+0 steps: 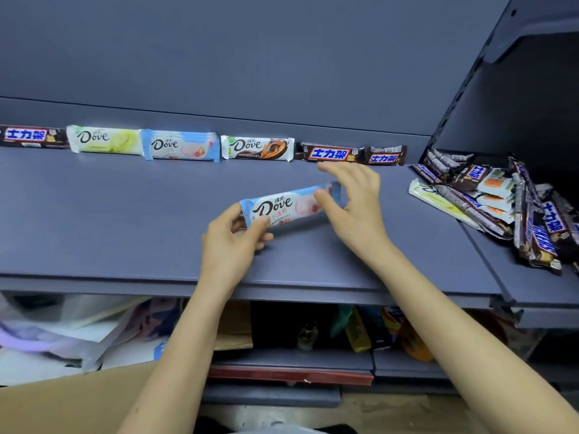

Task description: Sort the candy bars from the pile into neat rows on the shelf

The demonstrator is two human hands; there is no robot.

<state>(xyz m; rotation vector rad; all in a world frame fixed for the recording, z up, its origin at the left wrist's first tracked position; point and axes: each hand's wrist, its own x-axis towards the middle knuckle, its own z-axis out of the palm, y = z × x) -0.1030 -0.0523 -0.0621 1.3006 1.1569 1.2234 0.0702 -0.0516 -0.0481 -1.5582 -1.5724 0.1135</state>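
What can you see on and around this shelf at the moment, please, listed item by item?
Snickers bars: three, brown, back row, one at the left end, two at the right.
Dove bars: three, green, blue, white-brown, back row between the Snickers.
Held Dove bar: one, blue-white, above the shelf's middle.
Pile: one, mixed wrappers, count unclear, right end of the shelf.
Shelf: one, dark blue-grey.
Clutter: blurred bags and packets, below the shelf.
Left hand: one, grips the held bar's left end.
Right hand: one, fingers spread, thumb on the bar's right part.
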